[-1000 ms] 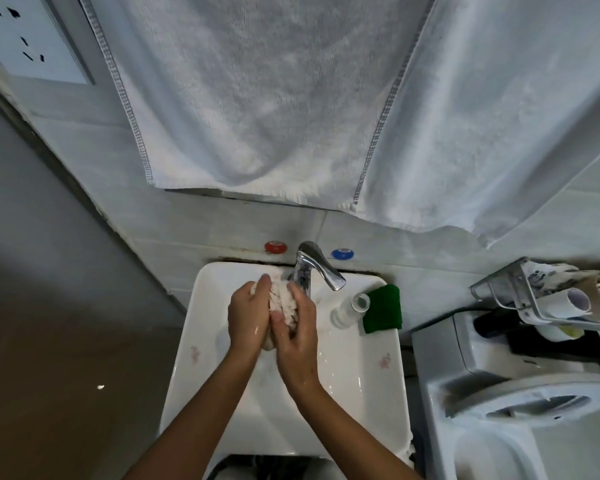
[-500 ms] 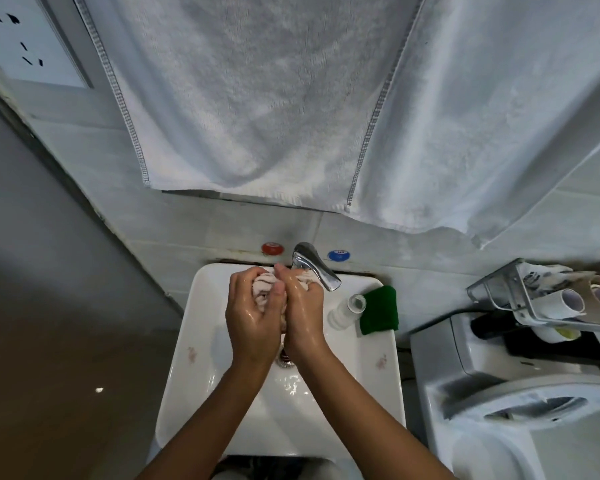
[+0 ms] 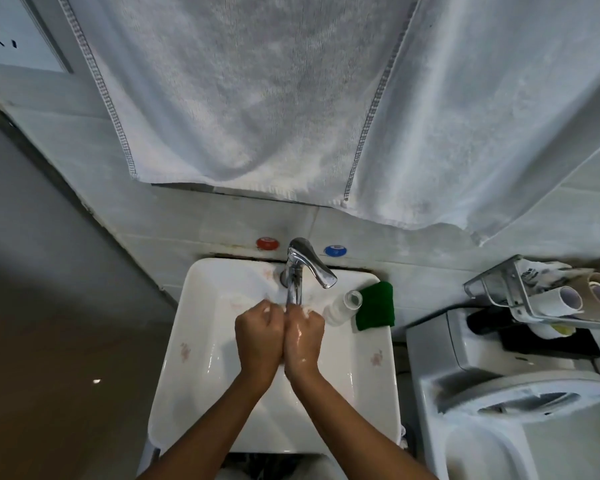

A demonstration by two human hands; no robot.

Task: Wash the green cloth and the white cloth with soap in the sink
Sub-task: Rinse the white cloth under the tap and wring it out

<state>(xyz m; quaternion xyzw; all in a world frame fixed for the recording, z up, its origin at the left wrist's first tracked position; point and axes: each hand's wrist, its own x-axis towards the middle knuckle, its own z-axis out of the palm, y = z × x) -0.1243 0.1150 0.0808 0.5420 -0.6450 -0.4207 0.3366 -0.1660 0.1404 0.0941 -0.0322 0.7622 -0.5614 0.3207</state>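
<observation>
Over the white sink (image 3: pixel 191 368), my left hand (image 3: pixel 258 337) and my right hand (image 3: pixel 303 339) are pressed side by side as wet fists just below the chrome faucet (image 3: pixel 305 265). Both grip the bunched white cloth (image 3: pixel 267 309), and only small white bits of it show between my fingers. The green cloth (image 3: pixel 375 306) lies folded on the sink's right rear corner, untouched. A small clear soap bottle (image 3: pixel 343 306) stands beside it, just right of my right hand.
Large white towels (image 3: pixel 257 98) hang on the wall above the sink. Red (image 3: pixel 267 243) and blue (image 3: pixel 335 250) valve caps sit behind the faucet. A toilet (image 3: pixel 510 403) and a metal rack with rolls (image 3: pixel 548 299) are on the right.
My hands have drawn back from the faucet base towards me and closed into fists side by side. The white cloth, plainly visible between them before, is now almost hidden.
</observation>
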